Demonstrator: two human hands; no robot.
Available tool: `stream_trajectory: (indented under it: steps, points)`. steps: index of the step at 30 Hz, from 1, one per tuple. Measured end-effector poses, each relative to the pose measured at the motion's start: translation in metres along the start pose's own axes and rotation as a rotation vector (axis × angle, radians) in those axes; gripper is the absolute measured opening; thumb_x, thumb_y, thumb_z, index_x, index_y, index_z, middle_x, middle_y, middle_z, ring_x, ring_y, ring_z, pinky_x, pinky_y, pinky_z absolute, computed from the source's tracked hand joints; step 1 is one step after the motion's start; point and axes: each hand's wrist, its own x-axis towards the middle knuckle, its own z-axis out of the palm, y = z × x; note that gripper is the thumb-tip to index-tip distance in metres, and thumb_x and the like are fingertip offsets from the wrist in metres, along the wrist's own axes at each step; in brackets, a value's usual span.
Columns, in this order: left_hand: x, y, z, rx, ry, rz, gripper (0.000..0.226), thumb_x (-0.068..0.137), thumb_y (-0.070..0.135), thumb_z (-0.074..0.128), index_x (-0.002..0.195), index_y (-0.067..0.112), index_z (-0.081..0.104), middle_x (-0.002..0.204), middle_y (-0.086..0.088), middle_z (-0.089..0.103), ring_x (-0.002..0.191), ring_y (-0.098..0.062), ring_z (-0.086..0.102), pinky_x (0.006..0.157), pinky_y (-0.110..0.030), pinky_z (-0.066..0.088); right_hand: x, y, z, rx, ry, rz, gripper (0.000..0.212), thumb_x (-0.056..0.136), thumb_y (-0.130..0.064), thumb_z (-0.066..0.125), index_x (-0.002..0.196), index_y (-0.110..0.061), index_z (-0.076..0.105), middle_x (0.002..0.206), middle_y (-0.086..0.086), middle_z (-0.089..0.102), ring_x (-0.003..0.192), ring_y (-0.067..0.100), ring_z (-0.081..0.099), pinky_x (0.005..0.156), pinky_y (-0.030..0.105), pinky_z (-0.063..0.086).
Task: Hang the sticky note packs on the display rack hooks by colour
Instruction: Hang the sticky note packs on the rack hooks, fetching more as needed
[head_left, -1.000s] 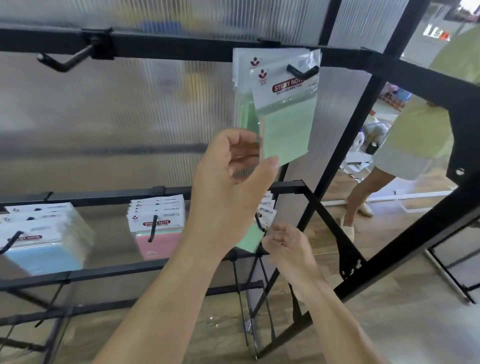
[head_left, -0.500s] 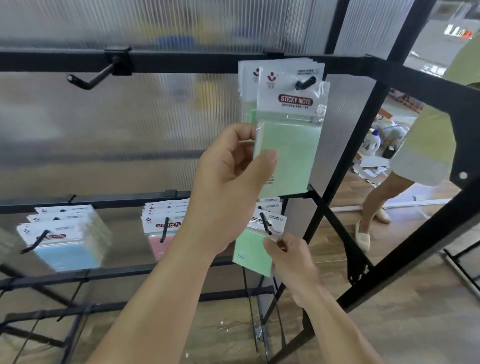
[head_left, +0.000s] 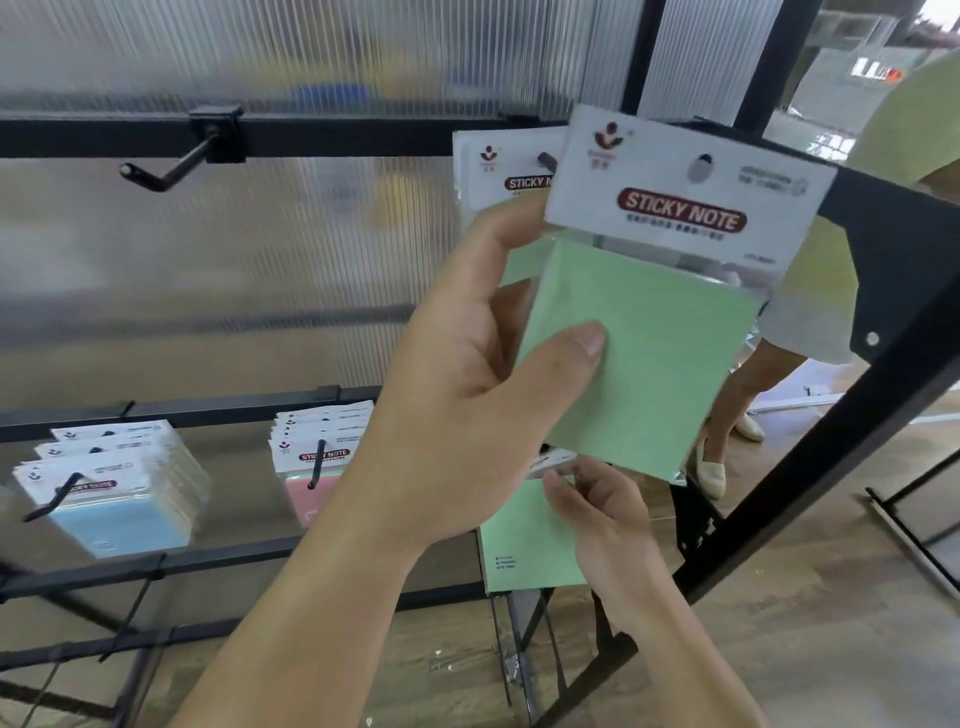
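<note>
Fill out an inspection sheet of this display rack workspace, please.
Surface: black metal display rack; upper-left black hook bare.
Job's things: green sticky note pack in clear sleeve, off hooks; green packs on upper hook; blue packs, pink packs on lower hooks; lower green pack beneath.
Clutter: nothing seen.
Grips: left hand pinches the off-hook pack; right hand holds lower green pack.
Cables: nothing seen.
Surroundings: ribbed translucent panel, wooden floor, second person at right.

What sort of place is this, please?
Probably a shop display area: a black rack with peg hooks, blue packs and pink packs of sticky notes hung separately, a ribbed translucent panel behind.
</note>
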Motion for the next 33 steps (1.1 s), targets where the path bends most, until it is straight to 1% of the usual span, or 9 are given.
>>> stream_trajectory:
  steps: [3, 5, 7, 10, 14, 22, 24, 28, 33]
  points:
    - [-0.005, -0.002, -0.002, 0.007, 0.054, -0.039, 0.035, 0.089, -0.003, 0.048, 0.114, 0.023, 0.048, 0.098, 0.008, 0.073, 0.09, -0.011, 0.07, 0.071, -0.027, 0.056, -0.007, -0.008, -0.002, 0.005, -0.054, -0.093, 0.03, 0.096, -0.001, 0.053, 0.084, -0.016, 0.076, 0.079, -0.001, 0.074, 0.071, 0.014, 0.07, 0.059, 0.024, 0.054]
    - [-0.012, -0.006, -0.008, 0.016, 0.118, -0.078, 0.03, 0.088, 0.002, 0.051, 0.11, 0.023, 0.05, 0.099, 0.008, 0.073, 0.091, -0.011, 0.07, 0.069, -0.025, 0.055, -0.011, -0.012, -0.003, -0.042, -0.052, -0.14, 0.028, 0.092, -0.005, 0.057, 0.084, -0.024, 0.076, 0.088, 0.0, 0.075, 0.081, 0.02, 0.071, 0.068, 0.034, 0.055]
    - [-0.022, -0.011, -0.017, 0.023, 0.179, -0.132, 0.027, 0.085, 0.007, 0.054, 0.107, 0.022, 0.052, 0.101, 0.008, 0.073, 0.092, -0.012, 0.07, 0.068, -0.024, 0.056, -0.013, -0.011, -0.007, -0.096, -0.022, -0.192, 0.014, 0.086, -0.016, 0.058, 0.09, -0.018, 0.072, 0.093, 0.005, 0.074, 0.087, 0.03, 0.07, 0.074, 0.046, 0.053]
    - [-0.035, -0.016, -0.027, 0.049, 0.254, -0.205, 0.025, 0.086, 0.009, 0.065, 0.105, 0.021, 0.054, 0.097, 0.008, 0.074, 0.089, -0.011, 0.07, 0.067, -0.025, 0.058, -0.017, -0.011, -0.01, -0.154, 0.009, -0.195, 0.023, 0.087, -0.026, 0.053, 0.101, -0.014, 0.068, 0.098, 0.005, 0.074, 0.088, 0.029, 0.07, 0.072, 0.052, 0.053]
    - [-0.047, -0.021, -0.034, 0.07, 0.324, -0.278, 0.024, 0.086, 0.007, 0.055, 0.099, 0.028, 0.056, 0.088, 0.016, 0.073, 0.078, -0.005, 0.069, 0.054, -0.023, 0.055, -0.026, -0.016, -0.008, -0.234, 0.012, -0.189, 0.03, 0.09, -0.03, 0.048, 0.112, -0.016, 0.064, 0.107, 0.001, 0.072, 0.095, 0.025, 0.07, 0.079, 0.062, 0.054]
    - [-0.06, -0.042, -0.034, 0.04, 0.207, -0.325, 0.03, 0.092, -0.004, 0.052, 0.098, 0.025, 0.056, 0.093, 0.009, 0.074, 0.085, -0.008, 0.07, 0.064, -0.018, 0.053, -0.056, -0.017, -0.013, -0.269, 0.177, -0.205, 0.026, 0.093, -0.023, 0.046, 0.108, -0.02, 0.068, 0.108, 0.004, 0.072, 0.095, 0.032, 0.069, 0.076, 0.067, 0.05]
    - [-0.067, -0.047, -0.033, 0.045, 0.164, -0.344, 0.032, 0.093, -0.003, 0.052, 0.096, 0.029, 0.057, 0.095, 0.012, 0.073, 0.087, -0.008, 0.07, 0.065, -0.019, 0.054, -0.068, -0.013, -0.013, -0.281, 0.23, -0.181, 0.026, 0.092, -0.022, 0.047, 0.106, -0.017, 0.067, 0.103, 0.001, 0.074, 0.091, 0.033, 0.07, 0.074, 0.067, 0.05]
    - [-0.078, -0.058, -0.023, 0.014, 0.06, -0.393, 0.034, 0.093, -0.008, 0.049, 0.096, 0.026, 0.052, 0.083, 0.022, 0.071, 0.077, 0.003, 0.068, 0.061, -0.013, 0.051, -0.095, -0.001, -0.016, -0.302, 0.369, -0.155, 0.022, 0.088, -0.021, 0.05, 0.098, -0.017, 0.069, 0.098, -0.002, 0.075, 0.087, 0.033, 0.07, 0.072, 0.065, 0.052]
    - [-0.093, -0.075, -0.001, -0.012, -0.094, -0.454, 0.034, 0.094, -0.007, 0.048, 0.096, 0.026, 0.052, 0.083, 0.019, 0.073, 0.078, 0.002, 0.069, 0.063, -0.015, 0.052, -0.13, 0.015, -0.03, -0.16, 0.496, -0.175, 0.023, 0.086, -0.012, 0.05, 0.102, -0.007, 0.066, 0.097, 0.001, 0.076, 0.08, 0.021, 0.071, 0.06, 0.029, 0.053]
